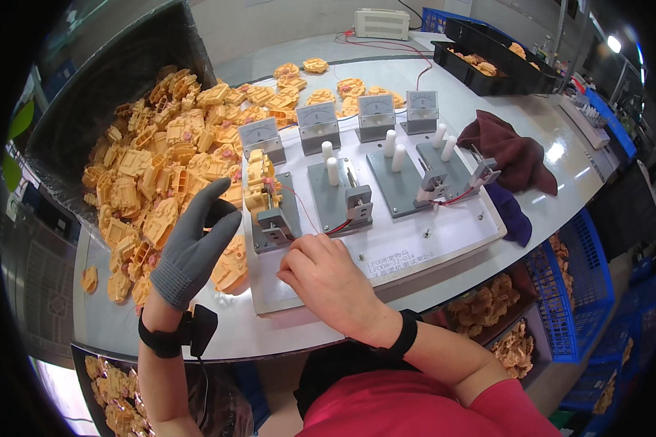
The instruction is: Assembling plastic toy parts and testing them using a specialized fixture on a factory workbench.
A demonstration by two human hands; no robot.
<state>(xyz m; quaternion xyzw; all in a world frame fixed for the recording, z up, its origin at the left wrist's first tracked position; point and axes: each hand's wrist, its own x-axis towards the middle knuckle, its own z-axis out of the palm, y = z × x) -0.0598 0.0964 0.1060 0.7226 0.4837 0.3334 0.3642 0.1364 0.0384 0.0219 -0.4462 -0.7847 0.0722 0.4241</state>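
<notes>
My left hand (197, 244), in a grey glove, is raised beside the left edge of a white test board (444, 244). Its thumb and fingers stand apart, with nothing visible between them. A yellow-orange plastic housing (259, 171) sits upright on the leftmost grey fixture (290, 207), just beyond those fingertips. My bare right hand (332, 280) is over the board's front left part, its fingers curled in; whatever they hold is hidden. Other grey fixtures (328, 204) carry white pegs (332, 171) and small clamps with red wires. Analog meters (318, 120) stand behind them.
A large heap of yellow-orange housings (160, 160) spills from a dark, plastic-lined bin (73, 116) on the left. More housings (351, 89) lie behind the meters. A beige power unit (381, 24), black trays (488, 54), a dark red cloth (509, 149) and blue crates (572, 291) surround the table.
</notes>
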